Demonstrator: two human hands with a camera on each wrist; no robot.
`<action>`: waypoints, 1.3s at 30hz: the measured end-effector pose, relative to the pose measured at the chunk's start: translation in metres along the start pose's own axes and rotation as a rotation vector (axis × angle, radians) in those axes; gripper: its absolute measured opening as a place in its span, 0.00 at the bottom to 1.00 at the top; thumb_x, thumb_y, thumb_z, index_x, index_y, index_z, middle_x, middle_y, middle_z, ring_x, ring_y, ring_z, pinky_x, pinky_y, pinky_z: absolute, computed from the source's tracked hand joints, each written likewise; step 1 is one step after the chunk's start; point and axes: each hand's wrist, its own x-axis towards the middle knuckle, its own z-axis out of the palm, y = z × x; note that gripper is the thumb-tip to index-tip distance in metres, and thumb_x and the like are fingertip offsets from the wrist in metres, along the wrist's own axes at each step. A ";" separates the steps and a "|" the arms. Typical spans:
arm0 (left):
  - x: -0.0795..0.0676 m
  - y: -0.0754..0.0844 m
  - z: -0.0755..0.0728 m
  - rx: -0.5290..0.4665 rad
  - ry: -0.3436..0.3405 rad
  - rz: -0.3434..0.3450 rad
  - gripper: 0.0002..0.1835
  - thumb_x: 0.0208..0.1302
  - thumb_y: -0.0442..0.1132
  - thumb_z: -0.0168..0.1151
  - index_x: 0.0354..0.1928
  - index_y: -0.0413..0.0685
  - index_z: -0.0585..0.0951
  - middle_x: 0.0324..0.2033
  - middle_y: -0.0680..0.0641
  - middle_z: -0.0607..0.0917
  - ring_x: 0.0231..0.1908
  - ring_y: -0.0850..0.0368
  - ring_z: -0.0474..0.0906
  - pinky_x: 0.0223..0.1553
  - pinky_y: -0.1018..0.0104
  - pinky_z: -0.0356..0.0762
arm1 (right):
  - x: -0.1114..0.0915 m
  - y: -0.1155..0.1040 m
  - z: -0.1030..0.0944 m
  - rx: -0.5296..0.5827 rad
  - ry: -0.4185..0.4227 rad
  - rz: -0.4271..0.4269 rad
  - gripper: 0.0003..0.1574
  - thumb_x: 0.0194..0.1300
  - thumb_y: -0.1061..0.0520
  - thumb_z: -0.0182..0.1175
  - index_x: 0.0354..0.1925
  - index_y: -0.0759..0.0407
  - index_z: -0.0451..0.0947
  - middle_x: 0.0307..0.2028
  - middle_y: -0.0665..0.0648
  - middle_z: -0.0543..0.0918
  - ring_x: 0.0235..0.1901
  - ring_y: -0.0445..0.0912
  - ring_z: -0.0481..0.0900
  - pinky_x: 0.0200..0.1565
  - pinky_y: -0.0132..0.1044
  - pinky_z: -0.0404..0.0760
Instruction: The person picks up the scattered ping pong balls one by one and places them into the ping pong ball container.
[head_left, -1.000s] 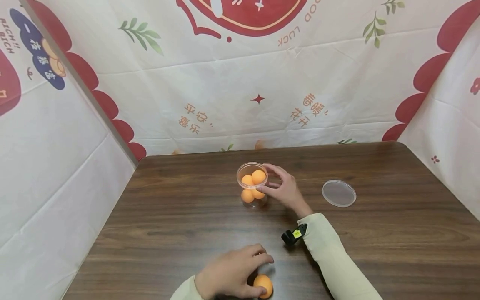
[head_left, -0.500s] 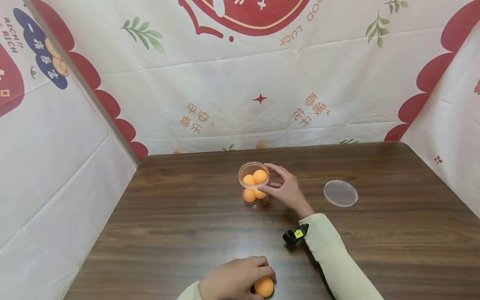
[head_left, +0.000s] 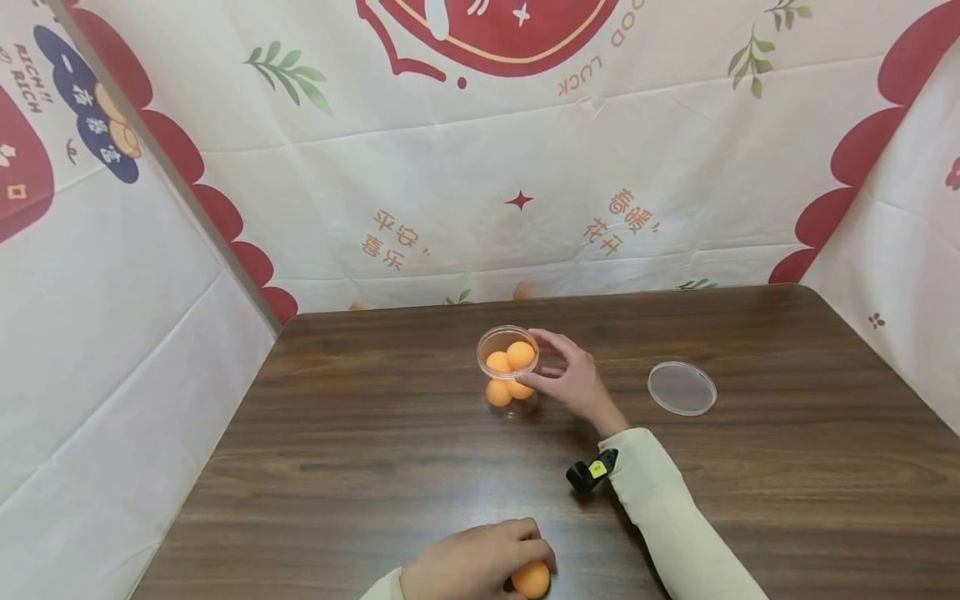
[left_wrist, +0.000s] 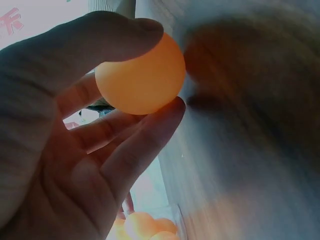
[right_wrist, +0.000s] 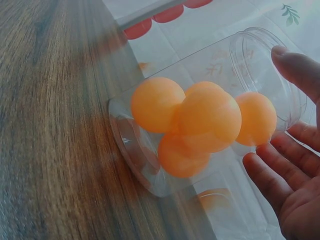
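In the head view my left hand (head_left: 472, 562) is low on the table, its thumb and fingers around an orange ping-pong ball (head_left: 531, 579). Seen from the left wrist, the ball (left_wrist: 142, 80) is pinched between thumb and fingertips, right beside the tabletop. My right hand (head_left: 573, 383) holds a clear plastic jar (head_left: 481, 357) by its right side near the rim. The jar stands upright and uncovered. Several orange balls (right_wrist: 210, 115) are piled inside it, plain in the right wrist view, where the thumb and fingers (right_wrist: 270, 180) lie about the jar's neck.
A clear round lid (head_left: 682, 388) lies flat on the brown wooden table (head_left: 360, 450), right of the jar. White printed cloth (head_left: 450, 167) hangs behind the table and along both sides. A black wrist camera (head_left: 590, 471) sits at the right cuff.
My left hand has moved slightly down and right, and its fingers have closed in around the ball. The right hand and the jar stay where they were.
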 end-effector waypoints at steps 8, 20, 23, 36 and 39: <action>-0.005 -0.005 -0.009 0.186 0.175 0.050 0.20 0.51 0.41 0.71 0.47 0.59 0.77 0.37 0.60 0.74 0.33 0.74 0.67 0.33 0.87 0.64 | 0.000 0.002 0.000 -0.019 0.004 -0.001 0.40 0.50 0.68 0.71 0.61 0.72 0.68 0.54 0.72 0.74 0.55 0.62 0.74 0.49 0.51 0.80; -0.001 -0.022 -0.023 0.168 0.266 -0.024 0.21 0.53 0.37 0.70 0.51 0.49 0.77 0.40 0.54 0.75 0.33 0.69 0.70 0.35 0.85 0.67 | 0.000 0.002 -0.002 -0.028 0.007 -0.008 0.40 0.50 0.67 0.71 0.61 0.72 0.68 0.54 0.72 0.74 0.55 0.62 0.74 0.49 0.52 0.80; -0.001 -0.028 -0.028 0.193 0.297 -0.045 0.22 0.52 0.36 0.71 0.51 0.48 0.77 0.40 0.53 0.75 0.34 0.67 0.70 0.36 0.82 0.69 | 0.000 0.002 0.000 -0.024 0.005 -0.013 0.40 0.50 0.68 0.70 0.61 0.72 0.67 0.54 0.73 0.74 0.55 0.63 0.74 0.48 0.53 0.80; 0.004 -0.059 -0.047 0.303 0.433 -0.097 0.23 0.48 0.34 0.71 0.47 0.45 0.75 0.39 0.51 0.77 0.37 0.59 0.76 0.40 0.69 0.78 | -0.001 -0.003 0.001 -0.019 0.008 -0.014 0.40 0.50 0.68 0.70 0.61 0.72 0.67 0.54 0.74 0.74 0.55 0.65 0.74 0.48 0.54 0.79; 0.006 -0.064 -0.050 0.314 0.430 -0.115 0.22 0.48 0.34 0.72 0.46 0.46 0.74 0.39 0.51 0.78 0.38 0.58 0.76 0.41 0.68 0.78 | -0.002 -0.002 0.001 -0.028 0.004 -0.013 0.40 0.51 0.68 0.70 0.61 0.73 0.67 0.54 0.74 0.74 0.55 0.65 0.74 0.48 0.51 0.80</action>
